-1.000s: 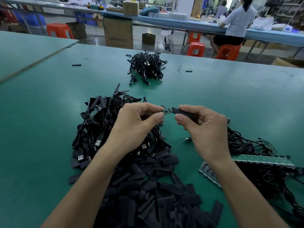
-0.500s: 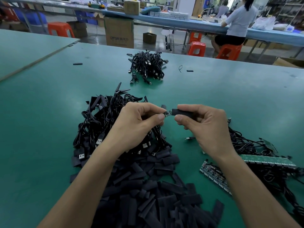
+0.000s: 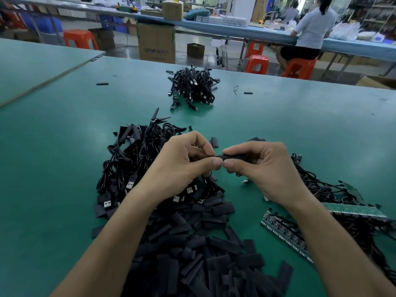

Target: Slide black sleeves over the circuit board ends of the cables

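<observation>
My right hand (image 3: 261, 168) pinches a black sleeve (image 3: 234, 156) between thumb and forefinger above the green table. My left hand (image 3: 182, 166) pinches the cable end right against the sleeve's left opening, thumb tips of both hands touching. The small circuit board is hidden, inside the sleeve or behind my fingers. A heap of loose black sleeves (image 3: 192, 249) lies in front of me, and a tangle of black USB cables (image 3: 132, 159) lies under my left hand.
A bundle of black cables (image 3: 192, 88) lies farther back on the green table (image 3: 300, 125). Green circuit board strips (image 3: 285, 230) with more cables lie at the right. Stray sleeves dot the table. A person sits at a far bench (image 3: 310, 28).
The bare circuit board seen between my hands earlier is no longer visible; my hands have closed together, with the sleeve pushed leftward over it.
</observation>
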`<state>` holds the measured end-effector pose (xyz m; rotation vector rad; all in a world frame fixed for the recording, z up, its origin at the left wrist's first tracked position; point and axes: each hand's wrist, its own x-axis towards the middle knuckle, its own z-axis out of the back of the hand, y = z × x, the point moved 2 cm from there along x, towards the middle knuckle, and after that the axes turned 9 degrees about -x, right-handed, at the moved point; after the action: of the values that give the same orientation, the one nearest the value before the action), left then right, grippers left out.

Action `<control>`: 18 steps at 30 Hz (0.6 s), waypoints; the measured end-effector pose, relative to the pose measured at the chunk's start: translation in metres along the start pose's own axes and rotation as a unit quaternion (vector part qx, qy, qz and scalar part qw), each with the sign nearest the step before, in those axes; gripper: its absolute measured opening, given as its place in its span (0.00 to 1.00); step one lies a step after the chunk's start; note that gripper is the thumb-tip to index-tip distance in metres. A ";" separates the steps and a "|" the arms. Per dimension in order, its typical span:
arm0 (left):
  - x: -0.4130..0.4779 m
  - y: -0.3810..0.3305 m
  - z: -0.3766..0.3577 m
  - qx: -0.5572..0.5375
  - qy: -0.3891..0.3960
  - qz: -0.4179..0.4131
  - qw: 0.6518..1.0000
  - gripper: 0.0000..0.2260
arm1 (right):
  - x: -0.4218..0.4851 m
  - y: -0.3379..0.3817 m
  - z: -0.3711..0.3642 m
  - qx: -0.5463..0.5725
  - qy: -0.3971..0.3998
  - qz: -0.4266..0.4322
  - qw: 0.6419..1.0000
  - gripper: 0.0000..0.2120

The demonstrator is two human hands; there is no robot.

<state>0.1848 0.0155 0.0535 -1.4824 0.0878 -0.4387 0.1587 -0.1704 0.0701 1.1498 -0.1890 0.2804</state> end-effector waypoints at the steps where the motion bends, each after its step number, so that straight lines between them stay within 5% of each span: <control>1: 0.000 0.000 0.000 0.003 -0.003 0.003 1.000 0.08 | 0.000 -0.001 0.001 -0.006 -0.009 -0.002 1.000 0.09; 18: 0.002 0.002 0.001 0.013 0.003 0.016 1.000 0.05 | -0.003 -0.006 -0.002 0.023 -0.031 -0.007 0.999 0.11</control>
<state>0.1872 0.0160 0.0517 -1.4516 0.1105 -0.4168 0.1577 -0.1711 0.0629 1.2066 -0.2296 0.2375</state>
